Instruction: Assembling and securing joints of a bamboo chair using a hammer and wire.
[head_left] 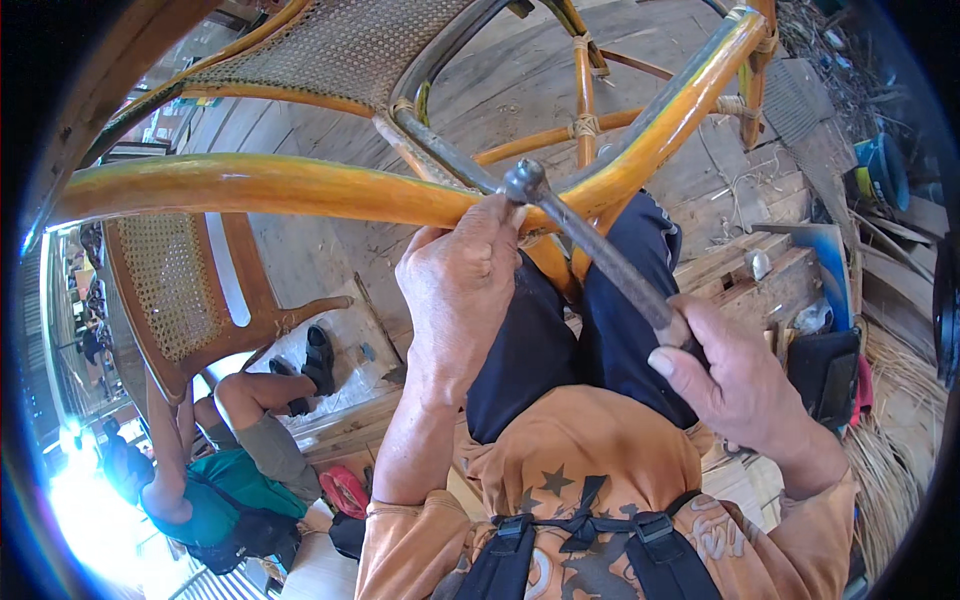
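Observation:
A rattan chair frame (pixel 250 185) with glossy orange-brown curved rails and a woven cane panel (pixel 340 45) fills the upper view, resting over my knees. My left hand (pixel 460 285) is closed around the curved rail at its middle, fingers pinched near the top. My right hand (pixel 735 375) grips the dark handle of a metal hammer (pixel 590 245). The hammer's head (pixel 525 180) sits right at the rail, just above my left fingers.
Another person in a teal shirt (pixel 215 490) sits at lower left beside a second cane-backed chair (pixel 180 290). Wooden planks form the floor (pixel 520 90). Wooden blocks and a dark bag (pixel 825 375) lie at right, with loose straw-like fibre (pixel 895 470) beyond.

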